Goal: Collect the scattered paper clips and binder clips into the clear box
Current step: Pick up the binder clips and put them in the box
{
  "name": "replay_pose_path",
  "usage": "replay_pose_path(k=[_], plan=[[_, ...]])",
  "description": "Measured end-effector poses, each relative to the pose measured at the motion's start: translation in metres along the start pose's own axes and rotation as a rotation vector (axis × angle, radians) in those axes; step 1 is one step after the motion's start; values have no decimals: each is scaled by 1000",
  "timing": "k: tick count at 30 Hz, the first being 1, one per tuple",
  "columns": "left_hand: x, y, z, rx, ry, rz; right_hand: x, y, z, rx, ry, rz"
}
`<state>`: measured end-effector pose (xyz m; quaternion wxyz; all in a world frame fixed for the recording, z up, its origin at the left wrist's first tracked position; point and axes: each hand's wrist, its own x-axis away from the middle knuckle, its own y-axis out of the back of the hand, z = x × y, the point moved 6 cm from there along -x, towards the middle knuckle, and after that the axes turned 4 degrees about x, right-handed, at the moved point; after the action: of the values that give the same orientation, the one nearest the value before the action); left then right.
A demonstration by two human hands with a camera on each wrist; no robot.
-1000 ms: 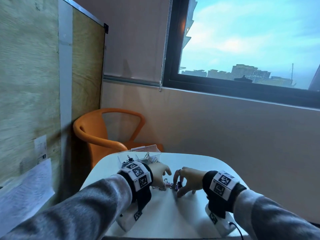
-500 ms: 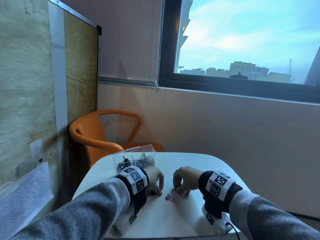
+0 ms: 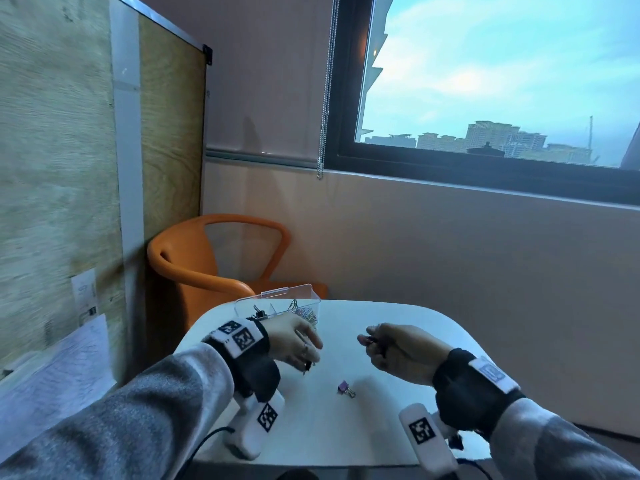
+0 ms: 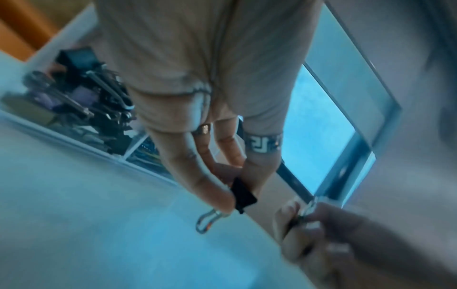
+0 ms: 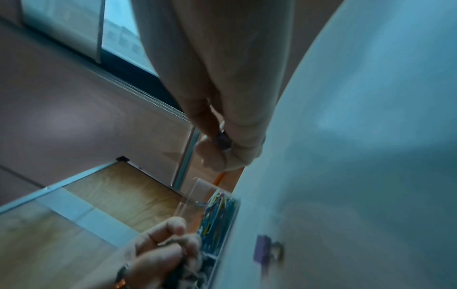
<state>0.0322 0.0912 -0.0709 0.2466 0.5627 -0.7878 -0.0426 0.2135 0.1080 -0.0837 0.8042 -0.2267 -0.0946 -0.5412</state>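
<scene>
My left hand [image 3: 306, 355] hovers above the white table [image 3: 398, 427] and pinches a black binder clip [image 4: 241, 192] between thumb and fingers, its wire handle hanging down. My right hand [image 3: 375, 341] is raised to the right of it, fingers curled round a small dark binder clip [image 5: 222, 141]. A purple binder clip [image 3: 345, 388] lies alone on the table between the hands and nearer me. The clear box [image 3: 277, 303] stands at the table's far left edge behind my left hand, with black binder clips on its left side and coloured paper clips on its right.
An orange chair [image 3: 194, 258] stands behind the table's far left corner. A wooden panel [image 3: 62, 168] fills the left side, with papers [image 3: 59, 372] low against it. A wall with a window [image 3: 502, 81] runs behind the table.
Both hands have lifted off the table and moved apart, each carrying a binder clip. The purple binder clip stays on the table where they were working.
</scene>
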Motion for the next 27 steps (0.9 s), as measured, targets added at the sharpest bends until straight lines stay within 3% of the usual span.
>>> replay_pose_path(k=[2,5,9,12,18,22,25,27], plan=[[7,10,-6,222,-69,-27,1,1,-5,-52,-19,-9],[17,41,-22,413,-270,-231,4,1,-11,4,-64,-22],[29,83,-32,162,-412,-491,4,-8,-10,170,-106,-61],[26,96,-23,-183,-408,-602,3,-13,-6,367,-108,-99],[17,84,-9,-438,-436,-584,0,-27,-5,1057,-124,-73],[22,90,-8,-464,-430,-659,-2,-35,-10,1642,-111,-23],[21,103,-1,-397,-394,-717,-7,-40,-14,1758,-58,31],[20,108,6,-392,-274,-669,-9,-44,-16,1774,-46,70]])
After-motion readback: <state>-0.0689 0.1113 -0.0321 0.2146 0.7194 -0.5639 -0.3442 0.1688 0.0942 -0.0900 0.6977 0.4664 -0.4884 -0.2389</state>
